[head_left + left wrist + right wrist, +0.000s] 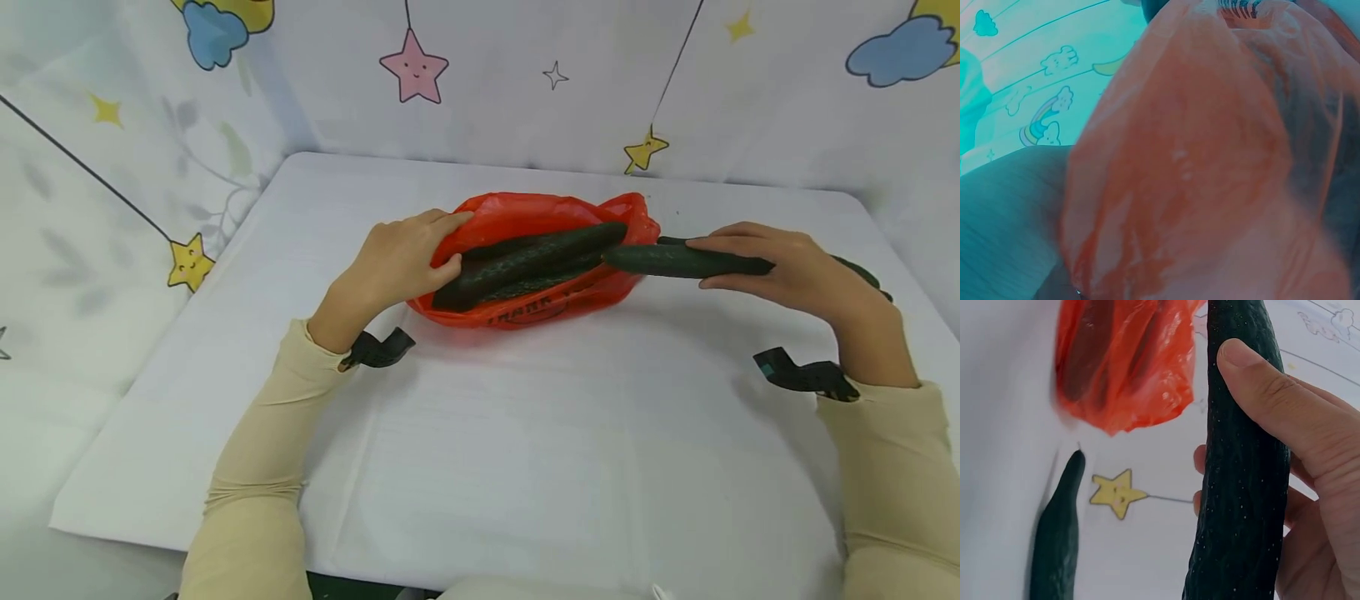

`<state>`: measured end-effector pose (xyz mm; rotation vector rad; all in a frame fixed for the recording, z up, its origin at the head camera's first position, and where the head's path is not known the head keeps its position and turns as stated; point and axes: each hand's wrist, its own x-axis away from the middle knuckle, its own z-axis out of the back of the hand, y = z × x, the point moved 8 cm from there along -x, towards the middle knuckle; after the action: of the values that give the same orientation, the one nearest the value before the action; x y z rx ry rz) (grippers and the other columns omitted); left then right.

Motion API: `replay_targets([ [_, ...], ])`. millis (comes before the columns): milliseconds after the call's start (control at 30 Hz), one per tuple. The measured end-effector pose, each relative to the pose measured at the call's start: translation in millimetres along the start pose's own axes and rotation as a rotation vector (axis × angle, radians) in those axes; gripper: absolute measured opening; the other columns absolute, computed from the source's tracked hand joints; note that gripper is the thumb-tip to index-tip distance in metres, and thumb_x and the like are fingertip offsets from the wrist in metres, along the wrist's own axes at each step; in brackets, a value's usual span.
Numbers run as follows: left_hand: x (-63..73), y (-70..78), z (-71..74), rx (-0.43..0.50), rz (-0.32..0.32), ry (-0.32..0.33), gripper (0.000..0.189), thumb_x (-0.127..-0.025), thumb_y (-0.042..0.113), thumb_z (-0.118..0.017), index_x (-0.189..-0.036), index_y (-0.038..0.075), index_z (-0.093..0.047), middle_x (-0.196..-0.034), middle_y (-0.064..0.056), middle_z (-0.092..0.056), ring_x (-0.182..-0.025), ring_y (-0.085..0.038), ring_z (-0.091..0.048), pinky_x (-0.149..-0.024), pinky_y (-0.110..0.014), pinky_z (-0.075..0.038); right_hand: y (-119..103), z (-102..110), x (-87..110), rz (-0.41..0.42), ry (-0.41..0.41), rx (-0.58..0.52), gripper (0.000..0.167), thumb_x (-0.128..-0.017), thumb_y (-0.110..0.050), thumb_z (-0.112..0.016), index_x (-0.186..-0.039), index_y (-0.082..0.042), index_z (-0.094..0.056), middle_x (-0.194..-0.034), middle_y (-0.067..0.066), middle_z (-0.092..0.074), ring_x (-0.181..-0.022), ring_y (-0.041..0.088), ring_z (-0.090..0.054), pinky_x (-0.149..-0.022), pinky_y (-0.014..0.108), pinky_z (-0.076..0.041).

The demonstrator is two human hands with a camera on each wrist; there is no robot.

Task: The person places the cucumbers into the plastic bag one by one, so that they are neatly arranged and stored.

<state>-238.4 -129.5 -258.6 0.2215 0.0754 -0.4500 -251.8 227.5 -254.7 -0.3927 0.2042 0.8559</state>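
Note:
A red plastic bag (525, 212) lies on its side with its mouth spread open towards me, and several dark green cucumbers (525, 258) show inside it. My left hand (393, 258) grips the bag's left edge, thumb at the mouth; in the left wrist view the bag's film (1179, 156) covers most of the picture. Thumb and fingers of my right hand (795, 271) hold another cucumber (682, 261) lengthwise, its far tip overlapping the bag's right end in the head view. Behind that hand a further cucumber (1057, 544) rests on the table, partly hidden in the head view.
The white-covered table (495, 467) reaches from in front of me to a cloth backdrop (495, 125) printed with stars and clouds. Dark straps (378, 348) hang at both wrists.

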Motion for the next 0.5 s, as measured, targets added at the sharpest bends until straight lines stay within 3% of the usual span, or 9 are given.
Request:
replay_targets([
  [167, 1.5, -1.3, 2.7, -0.001, -0.002, 0.023, 0.053, -0.094, 0.027, -0.054, -0.144, 0.012, -0.049, -0.136, -0.009, -0.058, -0.103, -0.027, -0.064, -0.064, -0.042, -0.053, -7, -3, -16.7, 0.022, -0.019, -0.003, 0.064, -0.065, 0.004, -0.084, -0.124, -0.012, -0.068, -0.111, -0.01, -0.061, -0.099, -0.011, -0.046, -0.084, 0.004, -0.033],
  [300, 2.1, -1.1, 3.8, 0.003, -0.002, 0.026, 0.053, -0.094, 0.027, -0.054, -0.144, 0.012, -0.049, -0.136, -0.009, -0.058, -0.103, -0.027, -0.064, -0.063, -0.042, -0.053, -10, -8, -29.3, -0.02, -0.065, 0.014, 0.06, -0.071, -0.002, -0.083, -0.127, -0.015, -0.066, -0.113, 0.0, -0.062, -0.099, -0.007, -0.047, -0.083, 0.007, -0.035],
  [500, 2.3, -0.5, 4.4, -0.007, -0.004, 0.026, 0.052, -0.094, 0.028, -0.053, -0.144, 0.013, -0.049, -0.136, -0.008, -0.058, -0.102, -0.026, -0.065, -0.063, -0.04, -0.053, -12, -18, -46.8, -0.144, -0.152, 0.0, 0.051, -0.082, -0.015, -0.078, -0.13, -0.025, -0.064, -0.12, -0.007, -0.061, -0.105, -0.007, -0.046, -0.084, 0.01, -0.036],
])
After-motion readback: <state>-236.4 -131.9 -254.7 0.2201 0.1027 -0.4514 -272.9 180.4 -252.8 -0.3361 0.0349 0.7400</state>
